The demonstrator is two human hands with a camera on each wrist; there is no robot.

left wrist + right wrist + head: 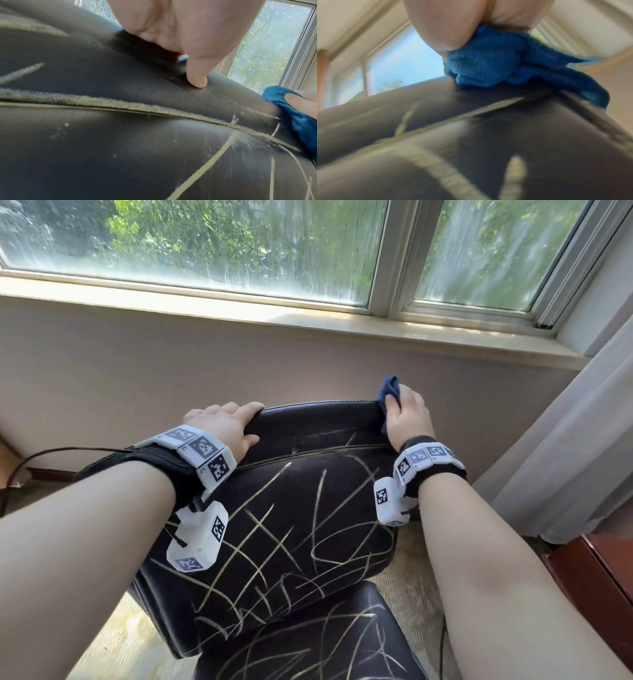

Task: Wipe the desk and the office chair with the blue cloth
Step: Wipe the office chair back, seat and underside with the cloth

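A: Where's the cloth (390,392)?

B: Bunched in the right hand (406,419), fingers and thumb curled round it, pressed on the top right corner of the chair (291,501) back. A fold sticks up above the knuckles, and more hangs over the edge.

A: And the left hand (222,422)?

B: On the top left of the chair back. Fingers lie over the top edge, thumb (197,75) pressed on the front face. It grips the padded rim and holds nothing else.

A: How does the chair look?

B: Black leather, yellowish chalk-like scrawls (260,546) all over the back and seat. The strip along the top edge between the hands looks nearly free of marks.

A: What's behind it?

B: A beige wall under a window (205,244) with green trees outside, and a pale curtain (575,457) to the right. The right wrist view is blurred.
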